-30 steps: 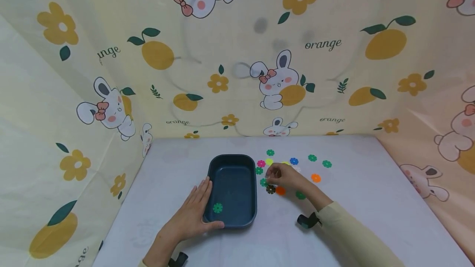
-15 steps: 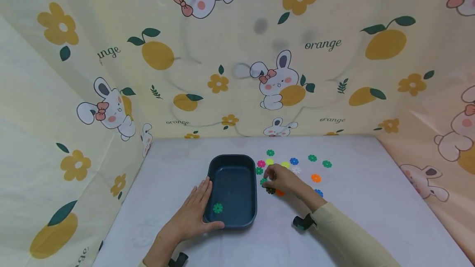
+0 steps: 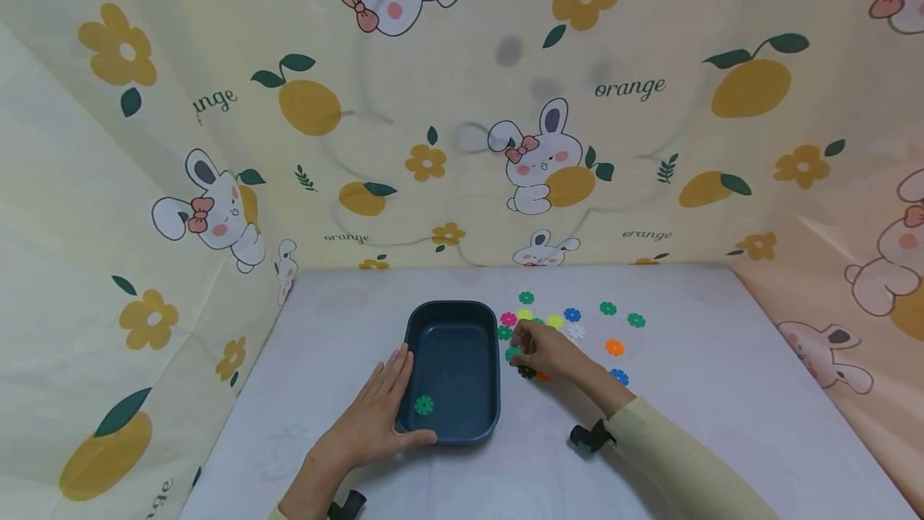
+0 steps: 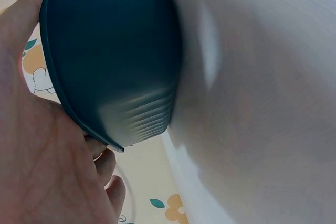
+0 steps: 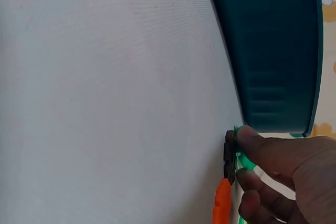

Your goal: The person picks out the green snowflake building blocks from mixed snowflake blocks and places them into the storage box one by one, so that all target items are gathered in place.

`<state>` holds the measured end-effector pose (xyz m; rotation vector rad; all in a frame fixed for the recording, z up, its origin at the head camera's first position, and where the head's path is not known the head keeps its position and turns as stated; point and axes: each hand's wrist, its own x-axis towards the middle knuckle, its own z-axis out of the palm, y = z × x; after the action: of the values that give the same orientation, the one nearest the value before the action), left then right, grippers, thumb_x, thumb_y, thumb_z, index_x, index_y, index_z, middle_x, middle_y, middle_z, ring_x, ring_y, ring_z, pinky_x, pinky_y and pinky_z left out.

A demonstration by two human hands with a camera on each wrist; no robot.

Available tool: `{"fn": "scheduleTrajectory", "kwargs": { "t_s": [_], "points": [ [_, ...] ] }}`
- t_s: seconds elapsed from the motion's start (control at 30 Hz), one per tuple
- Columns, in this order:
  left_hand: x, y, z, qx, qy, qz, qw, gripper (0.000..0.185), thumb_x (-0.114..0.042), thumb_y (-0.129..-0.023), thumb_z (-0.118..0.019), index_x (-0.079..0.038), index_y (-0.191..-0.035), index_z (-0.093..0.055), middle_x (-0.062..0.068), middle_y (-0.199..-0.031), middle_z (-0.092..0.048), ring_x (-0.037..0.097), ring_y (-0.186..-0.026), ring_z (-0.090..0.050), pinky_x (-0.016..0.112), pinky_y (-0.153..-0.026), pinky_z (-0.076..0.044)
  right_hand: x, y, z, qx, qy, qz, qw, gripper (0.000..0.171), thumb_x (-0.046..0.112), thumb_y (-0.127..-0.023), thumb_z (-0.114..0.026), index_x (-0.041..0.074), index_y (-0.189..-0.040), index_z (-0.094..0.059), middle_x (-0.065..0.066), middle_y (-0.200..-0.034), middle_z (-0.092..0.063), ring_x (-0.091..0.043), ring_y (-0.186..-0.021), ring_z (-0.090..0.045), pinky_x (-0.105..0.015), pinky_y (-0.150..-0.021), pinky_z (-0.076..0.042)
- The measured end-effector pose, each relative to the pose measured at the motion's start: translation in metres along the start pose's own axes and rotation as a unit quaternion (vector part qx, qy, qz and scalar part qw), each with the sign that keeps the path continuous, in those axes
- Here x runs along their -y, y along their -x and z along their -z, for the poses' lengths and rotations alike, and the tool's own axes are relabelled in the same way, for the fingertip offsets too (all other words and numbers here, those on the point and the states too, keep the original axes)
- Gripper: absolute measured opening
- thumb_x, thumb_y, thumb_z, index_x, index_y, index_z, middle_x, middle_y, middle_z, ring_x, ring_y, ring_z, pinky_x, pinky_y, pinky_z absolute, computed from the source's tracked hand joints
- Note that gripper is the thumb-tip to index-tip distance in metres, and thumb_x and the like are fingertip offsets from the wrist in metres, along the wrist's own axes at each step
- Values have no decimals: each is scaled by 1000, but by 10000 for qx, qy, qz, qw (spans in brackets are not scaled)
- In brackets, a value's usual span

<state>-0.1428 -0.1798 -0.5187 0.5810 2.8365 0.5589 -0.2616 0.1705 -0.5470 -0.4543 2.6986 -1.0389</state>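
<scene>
Right hand [image 3: 552, 347]: thumb and finger are on either side of a green disc [image 3: 512, 354]; can't tell from here if I'm actually pinching it. Thin flat thing, so imo it could skid off if I only catch the edge.
Dark disc [image 5: 229, 156]: just beside my right fingertips. Biggest risk I'd say, crowded enough that I could drag it along with the green one.
Orange disc [image 5: 222, 203]: end to end with the dark one, so one clumsy finger could knock both.
Left hand [image 3: 375, 416]: fingers stretched out against the tray [image 3: 455, 355], thumb at its near edge, not clenched. If I let it go slack, a bump from my right knuckles might shift the whole tray.
Tray: dark blue, rounded corners, sits between my two hands, well within reach of both thumbs.
Loose green piece [image 3: 423, 405]: lying in the tray, just past my left thumb. Same notched flower outline.
Green look: the one at my right fingertips is bright green with a scalloped edge; fingers hide part of it, so no clue about the rest.
</scene>
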Motion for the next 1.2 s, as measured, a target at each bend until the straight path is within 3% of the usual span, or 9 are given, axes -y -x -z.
{"fn": "scheduleTrajectory", "kwargs": {
  "t_s": [0.4, 0.77, 1.2],
  "points": [
    [1, -1, 0, 14, -33, -13, 10000, 130, -81, -85, -71, -8, -173, -9, 7, -182, -1, 23, -168, -1, 49, -137, -6, 0, 5, 12, 86, -386, 151, 9991, 9, 7, -104, -69, 13, -108, -75, 0, -93, -66, -20, -83, -61, -27, -64, -58],
    [2, -1, -1, -54, -126, -45, 9999, 131, -84, -85, -69, -7, -173, -9, 6, -182, 0, 23, -168, -2, 51, -137, -8, 15, 7, 37, -321, -348, 619, 9970, 14, 13, -102, -75, 6, -113, -76, 2, -94, -69, -20, -83, -59, -27, -69, -54],
    [4, -2, -3, -82, -101, -64, 9999, 132, -87, -84, -66, -7, -173, -10, 5, -182, 0, 23, -168, -1, 51, -137, -7, 51, 8, 44, -491, -692, 1027, 9911, 6, 13, -102, -75, 16, -107, -76, 2, -95, -68, -20, -79, -57, -26, -65, -50]
  ]
}}
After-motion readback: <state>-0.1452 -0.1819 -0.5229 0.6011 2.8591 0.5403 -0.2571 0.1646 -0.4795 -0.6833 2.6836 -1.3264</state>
